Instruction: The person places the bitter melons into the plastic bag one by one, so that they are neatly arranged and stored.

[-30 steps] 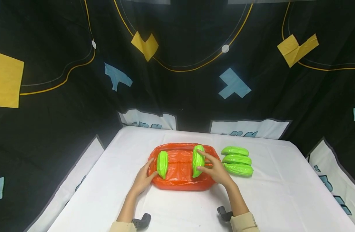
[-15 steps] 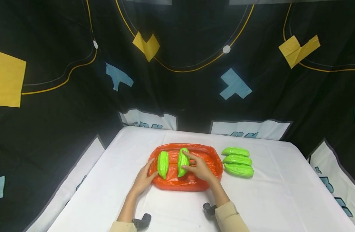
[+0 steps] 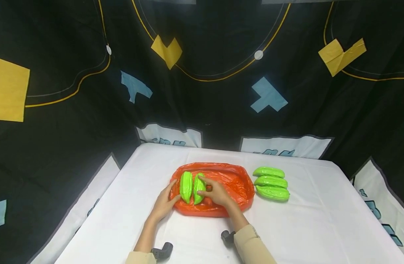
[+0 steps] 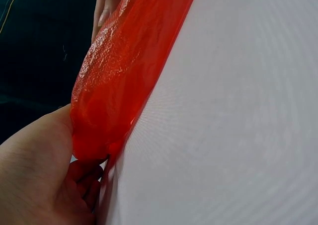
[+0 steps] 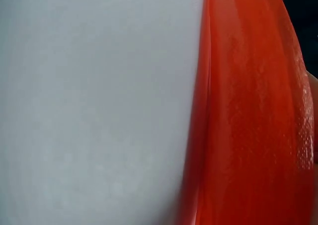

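An oval basket lined with shiny red plastic (image 3: pixel 233 185) sits on the table. Near its left end lies one green ridged gourd (image 3: pixel 186 187). My right hand (image 3: pixel 219 194) pinches a second green gourd (image 3: pixel 199 189) lengthwise between thumb and fingers, close beside the first, over the basket floor. My left hand (image 3: pixel 164 203) holds the basket's left end, thumb toward the front and fingers further back. From the left wrist, that hand (image 4: pixel 35 165) wraps the red end wall (image 4: pixel 114 76). The right wrist view shows mostly the basket's red outer side (image 5: pixel 253 106); the gourd is hidden there.
Several green gourds (image 3: pixel 271 181) lie stacked in a column right of the basket. White cloth covers the table (image 3: pixel 320 220). Black fabric (image 3: pixel 202 106) with yellow and blue patches hangs behind it. Dark wrist mounts (image 3: pixel 164 251) stick out near the sleeves.
My right hand has carried its green gourd leftward across the basket and lower, up to the other gourd. The left hand has stayed at the left end.
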{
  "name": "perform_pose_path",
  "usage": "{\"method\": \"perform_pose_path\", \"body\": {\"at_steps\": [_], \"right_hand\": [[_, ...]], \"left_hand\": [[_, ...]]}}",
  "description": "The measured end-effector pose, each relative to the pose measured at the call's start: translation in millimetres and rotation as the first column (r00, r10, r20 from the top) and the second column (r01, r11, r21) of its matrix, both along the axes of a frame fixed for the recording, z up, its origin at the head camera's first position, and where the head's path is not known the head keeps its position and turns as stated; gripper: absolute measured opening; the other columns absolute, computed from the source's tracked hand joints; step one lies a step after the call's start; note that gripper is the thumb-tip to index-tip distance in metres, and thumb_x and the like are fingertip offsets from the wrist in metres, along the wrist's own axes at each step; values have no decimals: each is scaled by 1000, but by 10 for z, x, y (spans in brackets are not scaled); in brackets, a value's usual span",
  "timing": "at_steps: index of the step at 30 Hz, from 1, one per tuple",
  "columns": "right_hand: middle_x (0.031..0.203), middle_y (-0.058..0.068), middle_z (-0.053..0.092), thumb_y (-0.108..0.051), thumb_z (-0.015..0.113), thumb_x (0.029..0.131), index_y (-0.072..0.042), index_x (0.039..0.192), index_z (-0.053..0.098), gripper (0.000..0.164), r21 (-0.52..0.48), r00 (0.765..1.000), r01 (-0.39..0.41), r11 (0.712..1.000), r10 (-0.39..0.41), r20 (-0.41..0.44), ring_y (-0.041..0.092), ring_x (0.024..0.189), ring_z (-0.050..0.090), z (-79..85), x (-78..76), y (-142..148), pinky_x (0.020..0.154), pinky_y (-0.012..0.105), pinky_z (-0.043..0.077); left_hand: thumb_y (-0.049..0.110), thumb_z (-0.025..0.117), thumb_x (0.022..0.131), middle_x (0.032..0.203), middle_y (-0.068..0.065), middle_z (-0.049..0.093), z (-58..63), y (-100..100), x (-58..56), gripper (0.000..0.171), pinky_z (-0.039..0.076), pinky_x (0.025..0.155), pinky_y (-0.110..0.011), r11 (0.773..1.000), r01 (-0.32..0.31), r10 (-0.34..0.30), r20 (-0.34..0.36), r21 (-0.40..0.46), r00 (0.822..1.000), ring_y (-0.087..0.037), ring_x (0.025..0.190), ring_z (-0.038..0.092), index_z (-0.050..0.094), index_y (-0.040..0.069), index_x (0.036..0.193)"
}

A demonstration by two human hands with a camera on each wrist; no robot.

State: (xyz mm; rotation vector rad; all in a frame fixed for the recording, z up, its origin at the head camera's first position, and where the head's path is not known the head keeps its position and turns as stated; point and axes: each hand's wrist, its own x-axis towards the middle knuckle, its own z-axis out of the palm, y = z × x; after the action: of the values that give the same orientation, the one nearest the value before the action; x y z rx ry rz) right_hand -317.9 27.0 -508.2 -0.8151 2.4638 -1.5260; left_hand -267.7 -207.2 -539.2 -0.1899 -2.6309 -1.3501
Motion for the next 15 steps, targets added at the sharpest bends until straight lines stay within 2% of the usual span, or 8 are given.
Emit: {"method": "perform_pose_path", "body": {"at_steps": [7, 9, 12, 15], "right_hand": [[134, 13, 48, -24, 68, 84, -18, 139, 43, 61, 37, 1000, 5, 999, -6, 3, 26, 103, 57, -29, -14, -52, 82, 30, 51], [127, 12, 53, -25, 66, 85, -19, 139, 44, 59, 68, 1000, 14, 998, -14, -10, 21, 93, 58, -39, -25, -61, 75, 27, 50], [105, 16, 60, -26, 63, 87, -19, 139, 44, 56, 102, 1000, 20, 995, -17, -23, 16, 73, 49, -46, -36, -67, 59, 24, 43], [101, 15, 60, -26, 62, 88, -20, 139, 43, 55, 105, 1000, 16, 994, -14, -17, 15, 69, 47, -43, -42, -67, 53, 23, 39]], "left_hand": [[23, 61, 89, 142, -20, 35, -1, 4, 8, 62, 21, 105, -58, 1000, -4, 4, 4, 1, 1000, -41, 129, 30, 32, 14, 144], [23, 61, 89, 142, -19, 35, -11, 0, 6, 62, 21, 105, -57, 1000, -6, 6, 5, 1, 1000, -40, 130, 30, 33, 14, 144], [23, 61, 89, 143, -18, 36, -20, -5, 1, 62, 21, 105, -57, 1000, -7, 7, 5, -2, 1000, -39, 130, 30, 33, 15, 144], [22, 61, 89, 143, -18, 36, -14, -4, -2, 62, 21, 105, -57, 1000, -5, 5, -4, 1, 1000, -40, 130, 30, 33, 15, 144]]}}
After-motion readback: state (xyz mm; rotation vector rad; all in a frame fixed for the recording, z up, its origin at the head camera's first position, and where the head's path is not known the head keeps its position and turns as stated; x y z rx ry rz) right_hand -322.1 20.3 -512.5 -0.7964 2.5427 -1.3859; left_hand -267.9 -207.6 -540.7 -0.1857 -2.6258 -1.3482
